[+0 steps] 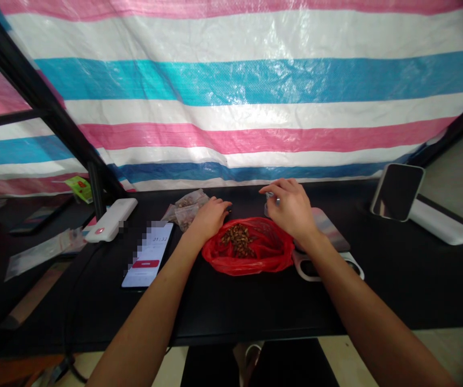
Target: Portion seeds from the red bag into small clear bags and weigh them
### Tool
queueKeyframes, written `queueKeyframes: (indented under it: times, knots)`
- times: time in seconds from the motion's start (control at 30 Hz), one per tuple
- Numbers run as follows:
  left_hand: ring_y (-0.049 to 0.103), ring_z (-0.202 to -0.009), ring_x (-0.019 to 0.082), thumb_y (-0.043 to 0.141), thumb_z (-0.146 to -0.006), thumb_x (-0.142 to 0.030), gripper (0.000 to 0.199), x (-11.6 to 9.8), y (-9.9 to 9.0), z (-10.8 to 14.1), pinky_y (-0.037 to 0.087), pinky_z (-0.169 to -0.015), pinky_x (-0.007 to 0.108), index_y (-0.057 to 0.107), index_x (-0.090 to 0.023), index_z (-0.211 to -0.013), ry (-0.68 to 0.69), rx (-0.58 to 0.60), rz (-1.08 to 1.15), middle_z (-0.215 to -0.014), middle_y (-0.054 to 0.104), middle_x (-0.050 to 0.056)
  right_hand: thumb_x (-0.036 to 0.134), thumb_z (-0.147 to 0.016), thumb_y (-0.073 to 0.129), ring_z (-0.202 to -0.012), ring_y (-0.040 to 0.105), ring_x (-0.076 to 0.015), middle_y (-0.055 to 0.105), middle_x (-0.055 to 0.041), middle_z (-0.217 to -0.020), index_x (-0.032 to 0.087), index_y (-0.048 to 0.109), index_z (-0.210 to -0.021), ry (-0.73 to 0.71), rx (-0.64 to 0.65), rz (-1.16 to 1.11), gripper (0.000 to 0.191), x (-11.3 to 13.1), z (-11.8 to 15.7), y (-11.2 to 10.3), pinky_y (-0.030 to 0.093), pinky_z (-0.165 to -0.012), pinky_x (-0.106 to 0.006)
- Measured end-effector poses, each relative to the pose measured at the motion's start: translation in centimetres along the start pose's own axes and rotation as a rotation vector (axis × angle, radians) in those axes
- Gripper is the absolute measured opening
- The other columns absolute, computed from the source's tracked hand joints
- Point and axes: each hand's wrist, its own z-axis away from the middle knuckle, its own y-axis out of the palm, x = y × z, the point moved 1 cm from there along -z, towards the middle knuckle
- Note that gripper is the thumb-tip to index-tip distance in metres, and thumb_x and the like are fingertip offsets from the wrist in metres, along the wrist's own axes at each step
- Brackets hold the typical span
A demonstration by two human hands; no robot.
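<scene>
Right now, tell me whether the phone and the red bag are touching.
Apart: the head view plainly shows black tabletop between the phone and the red bag.

A crumpled red plastic bag (251, 263) lies open on the bench (255, 312), holding a heap of small brown pieces (238, 240); clear packets of similar pieces (186, 209) lie just beyond, and the right hand (290, 209) pinches a small silvery item (270, 202).

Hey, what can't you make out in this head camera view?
Small silvery object: head view, mostly hidden by the right hand's fingers.
Brown pieces in the red plastic bag: head view, too small to identify.
Phone screen: head view, top blurred by pixelation.
Clear packets: head view, partly hidden by the left hand.
</scene>
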Motion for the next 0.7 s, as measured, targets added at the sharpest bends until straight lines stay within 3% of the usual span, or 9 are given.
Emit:
queueKeyframes:
  times: [0.13,0.33,0.53,0.6,0.7]
  knots:
    - [0.063,-0.102,0.027,0.046,-0.102,-0.02,0.032,-0.2,0.6,-0.3,0.048,-0.098,0.04,0.076,-0.017,-0.112,0.013,0.054,-0.055,-0.104,0.071,0.013,0.008,-0.087,0.053,-0.101,0.06,-0.0305,0.073,-0.0083,-0.101,0.022,0.078,-0.101,0.004,-0.011,-0.002,0.033,0.0,0.0,0.0,0.047,-0.088,-0.045]
    - [0.062,-0.097,0.026,0.046,-0.102,-0.018,0.03,-0.5,0.6,-0.3,0.049,-0.091,0.04,0.076,-0.016,-0.1,0.03,-0.001,-0.031,-0.098,0.071,0.012,0.007,-0.086,0.054,-0.099,0.06,-0.0288,0.073,-0.0073,-0.099,0.022,0.079,-0.1,0.014,-0.028,-0.034,0.033,0.3,-0.1,-0.1,0.046,-0.089,-0.043]
    - [0.065,-0.091,0.02,0.059,-0.099,-0.021,0.019,-1.9,-2.4,0.5,0.049,-0.091,0.036,0.077,-0.021,-0.097,0.069,-0.18,0.334,-0.098,0.077,0.005,0.007,-0.085,0.055,-0.096,0.061,-0.0275,0.074,-0.0059,-0.094,0.023,0.078,-0.095,0.025,-0.088,-0.047,0.03,0.3,-0.1,-0.4,0.047,-0.086,-0.04]
    - [0.065,-0.089,0.018,0.064,-0.096,-0.025,0.015,-2.9,-3.5,0.9,0.05,-0.083,0.032,0.078,-0.024,-0.099,0.1,-0.135,0.493,-0.096,0.077,0.003,0.008,-0.085,0.056,-0.094,0.061,-0.0275,0.074,-0.0057,-0.092,0.023,0.078,-0.092,0.064,-0.099,-0.018,0.028,0.3,-0.1,-0.5,0.047,-0.084,-0.04]
    - [0.064,-0.086,0.017,0.073,-0.089,-0.03,0.02,-4.0,-4.1,1.3,0.05,-0.082,0.032,0.077,-0.026,-0.109,0.126,-0.051,0.546,-0.095,0.075,0.001,0.008,-0.086,0.055,-0.092,0.062,-0.0268,0.075,-0.0056,-0.092,0.023,0.077,-0.09,0.112,-0.117,-0.002,0.027,0.4,0.0,-0.8,0.047,-0.082,-0.039]
